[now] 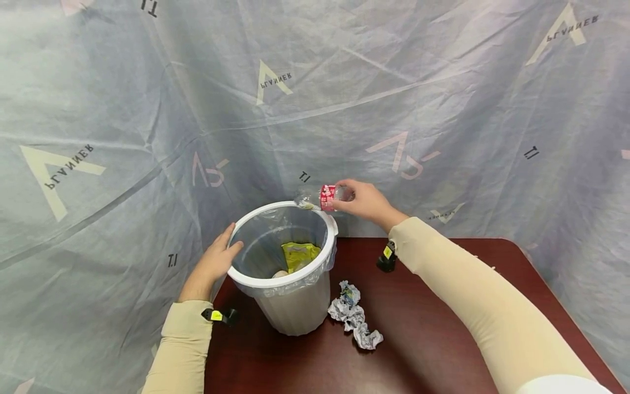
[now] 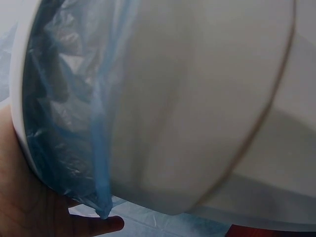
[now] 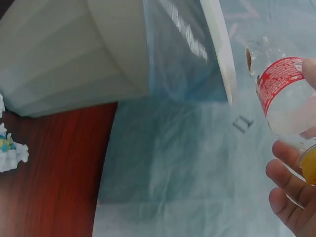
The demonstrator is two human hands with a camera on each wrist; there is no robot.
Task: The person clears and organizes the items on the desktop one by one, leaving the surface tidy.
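My right hand (image 1: 366,203) holds a clear plastic bottle (image 1: 310,196) with a red label, lying sideways above the far right part of the bin's rim. In the right wrist view the fingers curl around the bottle (image 3: 284,98), near its yellow end (image 3: 309,165). At the bin's left side, my left hand (image 1: 216,261) grips the white rim, thumb over the inner edge. The left wrist view shows its fingers (image 2: 101,225) outside, by the bag liner (image 2: 74,123). The trash bin (image 1: 295,306) stands upright; a yellow wrapper (image 1: 301,256) lies inside.
Several crumpled paper balls (image 1: 351,314) lie on the dark red table (image 1: 423,328), just right of the bin. A grey printed curtain (image 1: 344,82) hangs behind and at both sides, close to the table's far edge.
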